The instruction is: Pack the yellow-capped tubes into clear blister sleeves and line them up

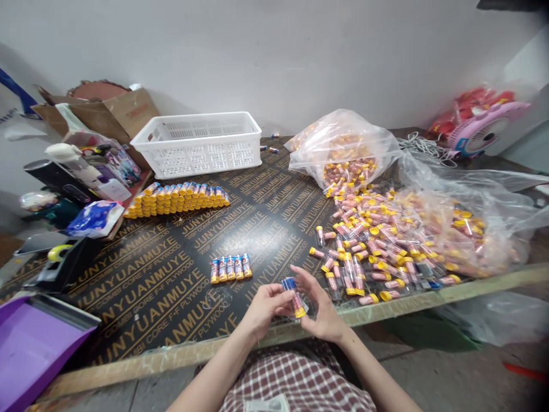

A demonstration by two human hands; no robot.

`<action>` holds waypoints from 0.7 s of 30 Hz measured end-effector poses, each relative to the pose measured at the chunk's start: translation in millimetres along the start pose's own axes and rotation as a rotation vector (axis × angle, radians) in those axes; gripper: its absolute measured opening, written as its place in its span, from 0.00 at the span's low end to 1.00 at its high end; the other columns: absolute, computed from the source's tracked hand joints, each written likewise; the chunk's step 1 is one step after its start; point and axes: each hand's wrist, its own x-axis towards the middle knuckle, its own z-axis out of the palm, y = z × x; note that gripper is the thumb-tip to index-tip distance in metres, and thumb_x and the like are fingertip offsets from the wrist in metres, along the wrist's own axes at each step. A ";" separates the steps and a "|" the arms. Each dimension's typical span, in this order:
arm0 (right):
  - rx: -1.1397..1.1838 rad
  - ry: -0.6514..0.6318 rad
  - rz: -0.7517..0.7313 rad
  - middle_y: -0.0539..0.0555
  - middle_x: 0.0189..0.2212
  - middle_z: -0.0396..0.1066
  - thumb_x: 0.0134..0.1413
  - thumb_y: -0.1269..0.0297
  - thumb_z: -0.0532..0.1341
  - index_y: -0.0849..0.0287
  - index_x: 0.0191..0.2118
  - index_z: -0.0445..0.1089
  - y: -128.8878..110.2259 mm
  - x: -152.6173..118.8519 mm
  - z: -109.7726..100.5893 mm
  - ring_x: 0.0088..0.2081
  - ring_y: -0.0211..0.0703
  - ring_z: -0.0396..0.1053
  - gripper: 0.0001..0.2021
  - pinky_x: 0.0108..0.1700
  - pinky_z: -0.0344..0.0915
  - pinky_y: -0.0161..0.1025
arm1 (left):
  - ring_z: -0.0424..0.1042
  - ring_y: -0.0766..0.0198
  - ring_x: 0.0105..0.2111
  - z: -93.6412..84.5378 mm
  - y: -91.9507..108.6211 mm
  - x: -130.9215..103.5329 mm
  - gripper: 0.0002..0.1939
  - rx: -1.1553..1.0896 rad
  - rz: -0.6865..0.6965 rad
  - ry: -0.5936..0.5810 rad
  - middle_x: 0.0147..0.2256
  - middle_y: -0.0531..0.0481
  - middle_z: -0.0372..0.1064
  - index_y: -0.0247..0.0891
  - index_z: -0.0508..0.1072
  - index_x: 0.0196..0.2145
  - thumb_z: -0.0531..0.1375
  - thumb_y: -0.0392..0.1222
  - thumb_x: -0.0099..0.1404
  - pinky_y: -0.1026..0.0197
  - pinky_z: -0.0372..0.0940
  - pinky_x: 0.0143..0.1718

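Near the front edge of the table, my left hand (269, 308) is closed on a small clear tube (295, 298) with a yellow cap at its lower end and blue at its top. My right hand (321, 312) is just right of that tube, its fingers spread and curved, the thumb close to the yellow cap. Ahead and to the left stands a short row of tubes (230, 268) with blue wrappers and yellow ends. On the right lies a loose heap of clear tubes (364, 252) with yellow caps and pink contents.
A stacked pile of wrapped tubes (178, 198) lies at the left, before a white plastic basket (197, 154). Plastic bags (343, 137) of tubes stand at the back right, near a pink fan (489, 131). A purple dustpan (38, 337) is at the near left.
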 end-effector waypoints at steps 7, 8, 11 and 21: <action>0.164 0.021 0.000 0.58 0.57 0.56 0.35 0.79 0.55 0.52 0.61 0.47 -1.7 -2.0 2.7 0.56 0.51 0.58 0.42 0.56 0.59 0.50 | 0.69 0.68 0.24 4.0 -3.0 -3.1 0.16 0.004 -0.001 -0.012 0.27 0.46 0.72 0.29 0.74 0.30 0.67 0.47 0.50 0.65 0.65 0.29; 0.178 0.033 -0.006 0.58 0.57 0.56 0.35 0.79 0.55 0.52 0.61 0.47 -1.9 -1.3 3.5 0.56 0.51 0.59 0.42 0.55 0.60 0.50 | 0.69 0.68 0.25 4.5 -2.8 -3.4 0.16 0.002 0.001 -0.013 0.27 0.46 0.72 0.29 0.74 0.31 0.67 0.46 0.50 0.65 0.65 0.29; 0.208 0.062 -0.025 0.59 0.56 0.57 0.35 0.79 0.56 0.52 0.60 0.47 -2.0 0.6 5.7 0.55 0.51 0.60 0.42 0.54 0.61 0.50 | 0.68 0.68 0.24 5.6 -2.1 -4.1 0.15 -0.002 0.008 -0.010 0.26 0.47 0.71 0.29 0.74 0.31 0.67 0.46 0.50 0.66 0.65 0.28; 0.187 0.108 -0.035 0.60 0.55 0.58 0.38 0.75 0.57 0.53 0.60 0.44 -4.6 3.1 8.2 0.51 0.50 0.64 0.40 0.51 0.64 0.49 | 0.68 0.68 0.23 6.8 -0.9 -4.5 0.17 -0.001 0.001 0.003 0.25 0.47 0.71 0.29 0.74 0.29 0.68 0.47 0.49 0.65 0.64 0.28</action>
